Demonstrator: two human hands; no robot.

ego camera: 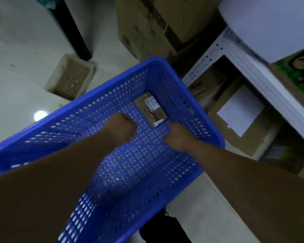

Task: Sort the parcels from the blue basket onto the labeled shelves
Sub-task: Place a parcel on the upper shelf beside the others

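Observation:
The blue perforated basket (186,85) stands on the floor below me. One small brown cardboard parcel (147,114) with a white label lies on its floor toward the far right corner. Both my arms reach down into the basket. My left hand (122,128) is curled into a fist just left of the parcel, holds nothing and does not touch the parcel. My right hand (178,137) hangs just below the parcel's near end with loosely bent fingers, and it holds nothing. The white metal shelf rack (242,67) stands to the right of the basket.
Cardboard boxes with white labels (242,118) sit on the rack's low level, and a printed box (298,76) sits higher. Large cartons (147,23) stand behind the basket. A foam box of brown material (70,79) and a black post (72,28) are on the left.

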